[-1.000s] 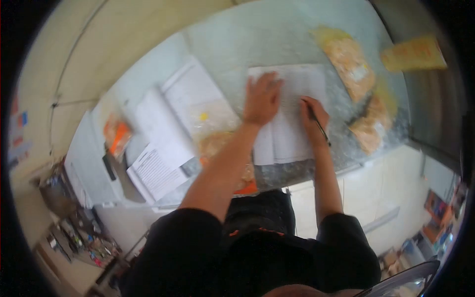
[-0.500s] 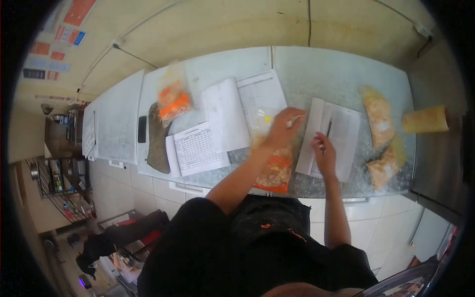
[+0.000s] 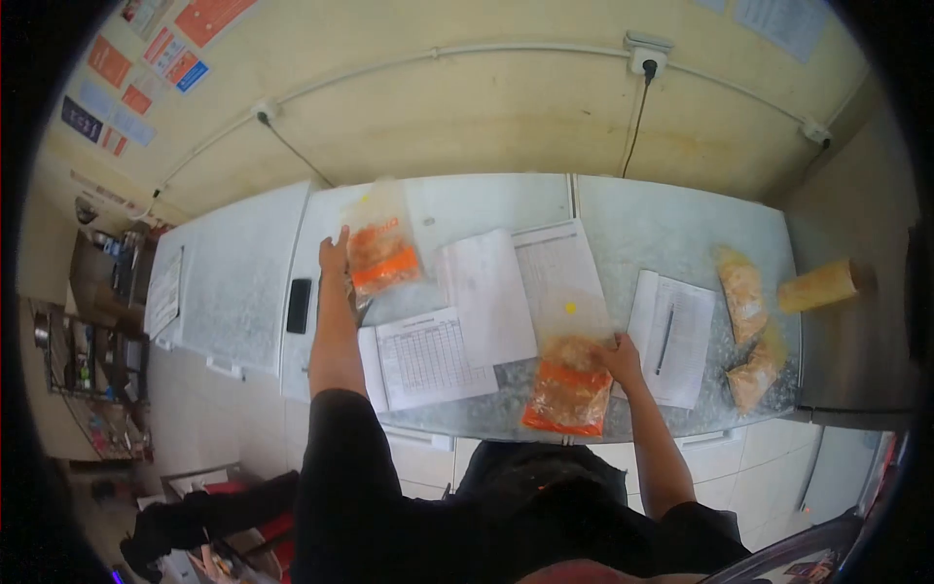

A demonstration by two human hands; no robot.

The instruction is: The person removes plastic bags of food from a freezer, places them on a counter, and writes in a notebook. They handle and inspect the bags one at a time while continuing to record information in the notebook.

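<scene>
My left hand [image 3: 334, 255] is at the left edge of a clear plastic bag [image 3: 385, 261] with an orange band and pale orange food inside. Its fingers close on that edge, partly hidden by the bag. A second bag of the same kind [image 3: 564, 394] lies at the counter's front edge, its clear top overlapping a printed sheet [image 3: 562, 263]. My right hand [image 3: 621, 362] grips its right side, thumb and fingers bent around the plastic. Beside this hand is an open notebook [image 3: 686, 365], with a dark pen [image 3: 665, 339] lying on its page.
An open ledger [image 3: 428, 355] with a raised white page [image 3: 486, 302] lies between my arms. A black phone [image 3: 299, 306] is left of my forearm. Two tied bags [image 3: 744, 297] and a yellowish roll [image 3: 817, 285] are at the right, near a metal cabinet [image 3: 856, 341].
My left hand has moved from beside the notebook to the left bag. My right hand has left the pen and notebook and taken hold of the front bag. The view has tilted up.
</scene>
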